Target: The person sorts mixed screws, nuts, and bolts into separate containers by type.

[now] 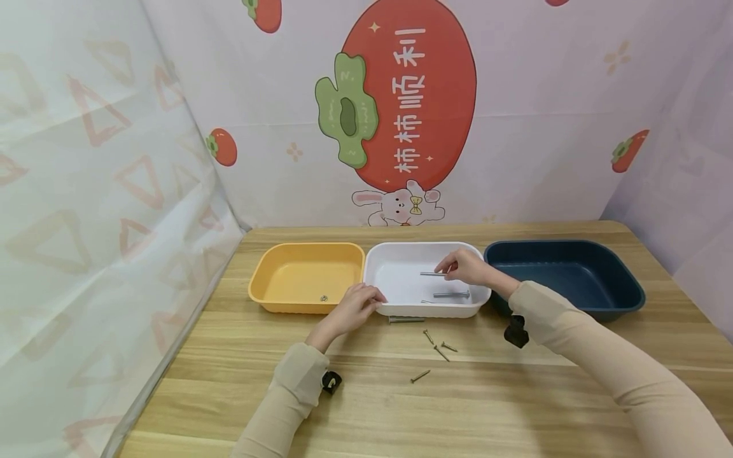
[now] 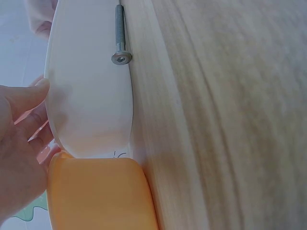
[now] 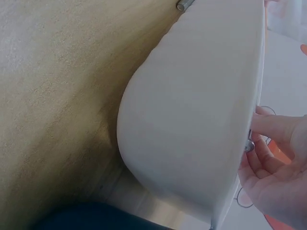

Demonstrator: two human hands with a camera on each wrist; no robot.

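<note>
My right hand [image 1: 465, 266] is over the white tray [image 1: 395, 250] and pinches a silver bolt [image 1: 432, 273]. In the right wrist view the bolt's round head [image 3: 249, 145] shows between thumb and fingers, just past the rim. Another long bolt [image 1: 449, 294] lies in the white tray, with a thin piece of metal [image 1: 426, 301] partly hidden by the front wall. My left hand [image 1: 356, 306] rests loosely on the white tray's front left rim. Close to that tray's front wall, a long bolt [image 2: 120, 28] lies on the table.
A yellow tray [image 1: 275, 304] with a small metal piece [image 1: 324, 298] in it stands to the left, a dark blue tray [image 1: 607, 308] to the right. Several brass-coloured screws [image 1: 441, 353] lie on the wooden table [image 1: 366, 413] before the white tray. A printed cloth [image 1: 275, 184] hangs behind.
</note>
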